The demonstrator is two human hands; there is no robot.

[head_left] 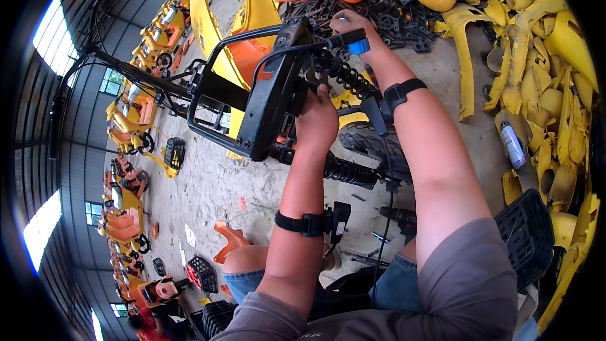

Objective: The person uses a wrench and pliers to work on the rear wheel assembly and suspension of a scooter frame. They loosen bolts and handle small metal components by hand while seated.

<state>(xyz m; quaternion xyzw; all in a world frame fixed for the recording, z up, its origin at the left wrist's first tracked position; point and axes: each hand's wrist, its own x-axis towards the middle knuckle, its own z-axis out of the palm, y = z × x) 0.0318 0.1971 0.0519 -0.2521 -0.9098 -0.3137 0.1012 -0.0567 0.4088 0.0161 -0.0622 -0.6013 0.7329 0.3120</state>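
Observation:
A stripped black scooter frame (265,98) lies across the space before me, with a tube rack, coil-spring shock absorbers (348,79) and a tyre (372,142). My left hand (317,117) is closed at the frame's near side. Its thumb points up and its fingers are hidden behind the black metal. Beyond the upper shock absorber, my right hand (353,24) is curled closed. Something small and shiny shows at its fingers, too small to name. Beside that wrist a black bar ends in a blue piece (358,46).
Yellow body panels (467,57) are heaped at the right, near a spray can (512,145) and a black crate (525,237). Dark metal parts (404,19) lie scattered ahead. A power drill (399,216) rests by my legs. Scooters (129,120) line the left wall, with a person (148,322) lower left.

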